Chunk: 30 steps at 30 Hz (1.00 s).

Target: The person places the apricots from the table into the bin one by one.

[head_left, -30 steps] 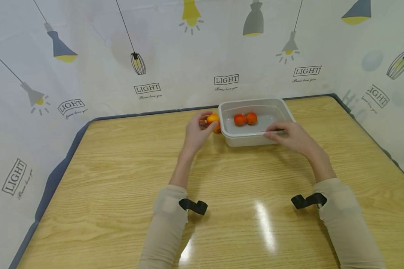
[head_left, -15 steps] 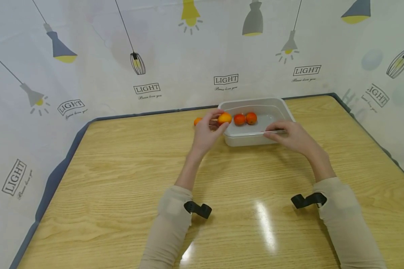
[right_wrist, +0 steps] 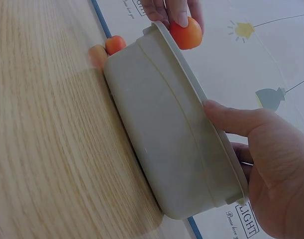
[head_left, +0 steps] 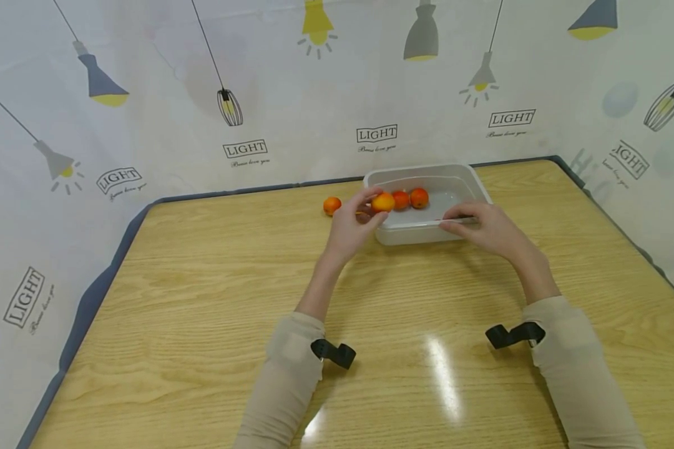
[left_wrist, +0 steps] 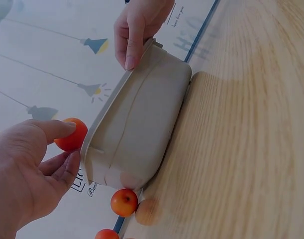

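Note:
My left hand pinches a small round orange-red fruit between thumb and fingers, over the left end of a pale grey plastic tub. In the left wrist view this fruit is level with the tub's rim, at its outer edge. My right hand grips the tub's near rim toward the right, thumb outside and fingers inside. Two similar fruits, a left one and a right one, lie side by side in the tub. The fruit's exact kind is unclear.
Left of the tub, another fruit lies on the wooden table. One more fruit sits close against the tub's end, mostly hidden by my left hand in the head view. A lamp-printed wall sheet rises behind the table's far edge.
My left hand has lifted the fruit from beside the tub and carried it right, over the tub's left rim. The right hand and tub have stayed put.

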Tool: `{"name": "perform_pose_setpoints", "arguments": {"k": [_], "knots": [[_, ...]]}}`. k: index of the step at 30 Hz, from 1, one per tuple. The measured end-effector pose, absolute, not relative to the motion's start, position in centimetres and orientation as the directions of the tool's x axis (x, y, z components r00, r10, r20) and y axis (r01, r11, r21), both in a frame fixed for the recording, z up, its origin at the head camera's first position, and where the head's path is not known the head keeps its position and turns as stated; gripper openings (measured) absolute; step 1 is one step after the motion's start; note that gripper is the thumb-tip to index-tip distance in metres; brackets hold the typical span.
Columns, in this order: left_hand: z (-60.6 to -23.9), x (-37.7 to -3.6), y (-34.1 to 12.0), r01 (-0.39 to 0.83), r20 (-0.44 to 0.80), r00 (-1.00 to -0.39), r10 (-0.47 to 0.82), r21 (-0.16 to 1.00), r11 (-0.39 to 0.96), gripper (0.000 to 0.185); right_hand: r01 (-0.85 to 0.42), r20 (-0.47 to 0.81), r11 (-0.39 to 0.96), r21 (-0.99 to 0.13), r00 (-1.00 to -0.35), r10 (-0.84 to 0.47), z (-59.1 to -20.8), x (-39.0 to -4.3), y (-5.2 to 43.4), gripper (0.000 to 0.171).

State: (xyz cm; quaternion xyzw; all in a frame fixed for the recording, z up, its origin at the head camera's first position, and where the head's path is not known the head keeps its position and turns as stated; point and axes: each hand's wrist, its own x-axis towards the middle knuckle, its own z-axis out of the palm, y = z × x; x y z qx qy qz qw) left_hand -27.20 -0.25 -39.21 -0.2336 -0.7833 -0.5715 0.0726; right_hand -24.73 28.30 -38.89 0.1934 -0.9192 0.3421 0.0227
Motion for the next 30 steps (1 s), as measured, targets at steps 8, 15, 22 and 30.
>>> {"name": "perform_pose_setpoints", "arguments": {"k": [8, 15, 22, 30], "knots": [[-38.9, -26.9, -0.3, 0.414, 0.351, -0.897, 0.268, 0.880, 0.234, 0.041, -0.382, 0.185, 0.696, -0.607, -0.921, -0.344, -39.0, -24.7, 28.4, 0.031], [-38.7, -26.9, -0.5, 0.408, 0.354, -0.900, 0.253, 0.889, 0.209, 0.035, -0.398, 0.202, 0.688, -0.607, -0.914, -0.351, -39.2, -24.8, 28.4, 0.030], [-38.2, -27.3, -1.1, 0.389, 0.357, -0.915, 0.188, 0.905, 0.174, 0.035, -0.385, 0.188, 0.694, -0.609, -0.920, -0.345, -39.0, -24.6, 28.4, 0.031], [-38.0, -27.9, -1.9, 0.357, 0.339, -0.932, 0.126, 0.917, 0.176, 0.039, -0.378, 0.190, 0.691, -0.616, -0.923, -0.335, -38.8, -24.6, 28.3, 0.031]]}}
